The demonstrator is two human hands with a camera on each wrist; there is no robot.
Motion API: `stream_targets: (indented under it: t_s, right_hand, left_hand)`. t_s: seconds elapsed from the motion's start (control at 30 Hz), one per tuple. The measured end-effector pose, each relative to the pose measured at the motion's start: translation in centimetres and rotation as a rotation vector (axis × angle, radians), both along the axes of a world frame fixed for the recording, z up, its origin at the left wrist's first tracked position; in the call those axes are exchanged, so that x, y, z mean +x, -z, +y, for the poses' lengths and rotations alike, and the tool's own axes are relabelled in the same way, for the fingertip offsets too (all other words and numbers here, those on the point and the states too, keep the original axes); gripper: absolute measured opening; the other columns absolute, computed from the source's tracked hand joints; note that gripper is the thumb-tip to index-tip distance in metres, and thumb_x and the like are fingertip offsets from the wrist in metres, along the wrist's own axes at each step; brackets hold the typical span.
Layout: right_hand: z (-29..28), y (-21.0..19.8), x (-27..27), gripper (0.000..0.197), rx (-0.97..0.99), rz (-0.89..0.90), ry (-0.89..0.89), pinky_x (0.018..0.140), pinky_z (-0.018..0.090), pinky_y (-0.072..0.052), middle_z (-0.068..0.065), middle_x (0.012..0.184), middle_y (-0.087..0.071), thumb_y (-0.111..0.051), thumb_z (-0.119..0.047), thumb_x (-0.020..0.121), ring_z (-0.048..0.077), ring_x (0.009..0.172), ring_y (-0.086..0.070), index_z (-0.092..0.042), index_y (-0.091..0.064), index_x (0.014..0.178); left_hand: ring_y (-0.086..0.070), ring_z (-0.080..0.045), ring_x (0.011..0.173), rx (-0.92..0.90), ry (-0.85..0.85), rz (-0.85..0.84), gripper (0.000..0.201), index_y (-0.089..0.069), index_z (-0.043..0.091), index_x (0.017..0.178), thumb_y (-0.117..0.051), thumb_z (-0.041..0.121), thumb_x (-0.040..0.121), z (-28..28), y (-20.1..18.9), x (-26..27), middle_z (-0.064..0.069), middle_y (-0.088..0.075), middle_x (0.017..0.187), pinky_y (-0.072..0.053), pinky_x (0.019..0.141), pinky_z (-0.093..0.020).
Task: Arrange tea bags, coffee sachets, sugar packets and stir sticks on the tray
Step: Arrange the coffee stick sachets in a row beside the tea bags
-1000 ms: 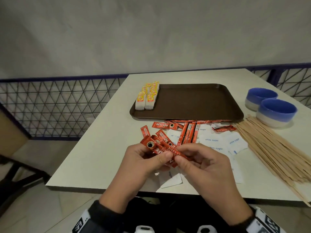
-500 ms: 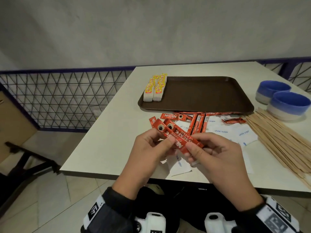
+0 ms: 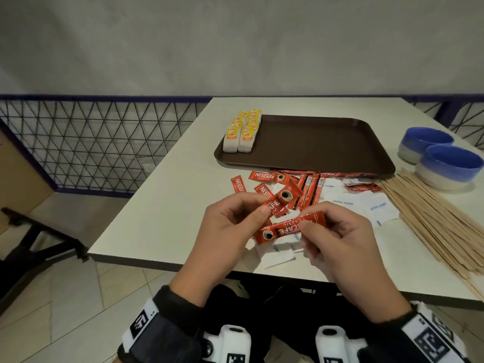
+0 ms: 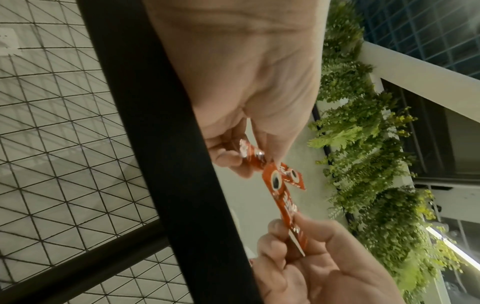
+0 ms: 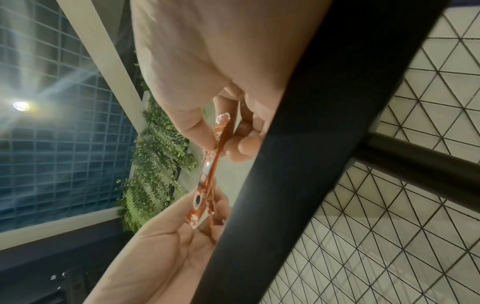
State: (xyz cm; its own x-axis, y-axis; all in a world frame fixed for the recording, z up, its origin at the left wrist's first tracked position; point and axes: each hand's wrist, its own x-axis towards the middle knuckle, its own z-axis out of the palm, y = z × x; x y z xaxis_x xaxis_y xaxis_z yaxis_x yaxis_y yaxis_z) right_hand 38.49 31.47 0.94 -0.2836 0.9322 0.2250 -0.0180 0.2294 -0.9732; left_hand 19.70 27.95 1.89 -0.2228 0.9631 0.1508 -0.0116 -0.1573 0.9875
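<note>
Separating sachets (image 3: 290, 227), hands (image 3: 230, 231) now apart

Seen from below, the right hand (image 5: 207, 86) pinches the upper end of a red foil coffee sachet (image 5: 207, 170) between thumb and fingers (image 5: 244, 146). The left hand (image 5: 166, 242), palm showing, holds the sachet's lower end, a second red edge just beside it. The dark edge of the desk (image 5: 285, 164) cuts diagonally across; green foliage (image 5: 155, 164) and a wire-mesh railing (image 5: 389, 246) flank it.
</note>
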Motion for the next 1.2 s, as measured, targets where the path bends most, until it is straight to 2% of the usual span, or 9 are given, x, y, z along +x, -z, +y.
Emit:
stream_targets:
  t_s: [0.1, 0.27, 0.43, 0.57, 0.7, 0.83, 1.07, 1.13, 1.2]
  right_hand:
    - [0.1, 0.0, 0.0, 0.022, -0.011, 0.044, 0.03, 0.061, 0.042, -0.051, 0.01, 0.071, -0.068, -0.066, -0.005, 0.095, 0.027, 0.06, -0.06, -0.025, -0.076, 0.091]
    - [-0.1, 0.0, 0.5, 0.045, 0.002, 0.112, 0.1, 0.058, 0.04, -0.049, 0.011, 0.075, -0.066, -0.055, 0.003, 0.099, 0.028, 0.065, -0.059, -0.034, -0.077, 0.109]
    - [-0.1, 0.0, 0.1, 0.022, 0.03, 0.129, 0.136, 0.064, 0.043, -0.056, 0.011, 0.078, -0.072, -0.071, -0.007, 0.091, 0.029, 0.069, -0.066, -0.027, -0.079, 0.095]
    - [-0.2, -0.3, -0.6, 0.014, 0.108, 0.082, 0.204, 0.061, 0.038, -0.058, 0.005, 0.074, -0.072, -0.076, -0.011, 0.088, 0.023, 0.068, -0.068, -0.022, -0.073, 0.08]
    - [-0.6, -0.3, -1.4, 0.028, 0.19, -0.052, 0.185, 0.063, 0.046, -0.058, 0.003, 0.068, -0.069, -0.075, -0.018, 0.089, 0.023, 0.066, -0.065, -0.012, -0.065, 0.064]
    - [-0.7, 0.3, -1.8, 0.03, 0.413, -0.215, 0.138, 0.06, 0.039, -0.049, -0.005, 0.069, -0.063, -0.074, -0.023, 0.09, 0.018, 0.068, -0.059, -0.023, -0.062, 0.062]
    - [-0.7, 0.5, -2.1, 0.033, 0.491, -0.401, 0.122, 0.057, 0.023, -0.038, -0.016, 0.073, -0.056, -0.068, -0.047, 0.089, 0.007, 0.07, -0.055, -0.024, -0.063, 0.065]
    - [-0.9, -0.5, -1.8, 0.035, 0.406, -0.348, 0.174, 0.054, 0.023, -0.042, -0.011, 0.075, -0.057, -0.069, -0.056, 0.088, 0.01, 0.065, -0.054, -0.026, -0.059, 0.072]
    - [-0.8, -1.9, -1.4, 0.028, 0.276, -0.189, 0.216, 0.056, 0.033, -0.055, -0.01, 0.084, -0.06, -0.074, -0.053, 0.08, 0.012, 0.063, -0.057, -0.033, -0.056, 0.089]
  left_hand:
    - [-0.075, -0.023, 0.097, 0.005, 0.021, 0.023, 0.014, -0.074, 0.017, 0.104, -0.067, 0.011, 0.094, 0.0, 0.0, 0.3, -0.005, -0.079, 0.098, -0.061, 0.076, -0.038]
    - [-0.075, -0.027, 0.082, 0.005, -0.023, -0.141, 0.028, -0.065, 0.016, 0.122, -0.055, 0.003, 0.1, 0.1, -0.3, -0.4, -0.011, -0.077, 0.097, -0.061, 0.069, -0.031]
    - [-0.076, -0.035, 0.088, 0.012, 0.001, -0.173, 0.032, -0.067, 0.013, 0.122, -0.059, -0.004, 0.096, 0.1, -0.1, -0.3, -0.012, -0.077, 0.101, -0.063, 0.075, -0.033]
    - [-0.077, -0.03, 0.087, -0.009, 0.039, -0.166, 0.029, -0.069, 0.008, 0.121, -0.061, -0.004, 0.095, 0.2, -0.6, 0.1, -0.013, -0.077, 0.1, -0.062, 0.072, -0.03]
    - [-0.077, -0.022, 0.088, -0.022, 0.08, -0.095, 0.026, -0.072, 0.008, 0.118, -0.067, 0.003, 0.093, 0.4, -0.9, 0.4, -0.008, -0.079, 0.101, -0.061, 0.072, -0.028]
    - [-0.077, -0.023, 0.087, -0.031, 0.08, -0.089, 0.026, -0.072, 0.006, 0.117, -0.068, 0.003, 0.091, 0.3, -0.6, 0.6, -0.01, -0.079, 0.096, -0.063, 0.074, -0.034]
    - [-0.075, -0.021, 0.096, -0.005, 0.087, -0.116, 0.024, -0.075, 0.003, 0.11, -0.072, 0.004, 0.087, 0.3, -0.2, 0.3, -0.012, -0.078, 0.102, -0.059, 0.072, -0.028]
    - [-0.074, -0.02, 0.1, 0.008, 0.058, -0.091, 0.022, -0.077, 0.008, 0.108, -0.073, 0.006, 0.087, 0.3, 0.0, 0.1, -0.007, -0.078, 0.103, -0.061, 0.08, -0.034]
    - [-0.073, -0.019, 0.103, 0.018, 0.047, -0.038, 0.021, -0.079, 0.015, 0.106, -0.074, 0.007, 0.088, 0.2, 0.1, -0.1, -0.002, -0.078, 0.103, -0.06, 0.089, -0.041]
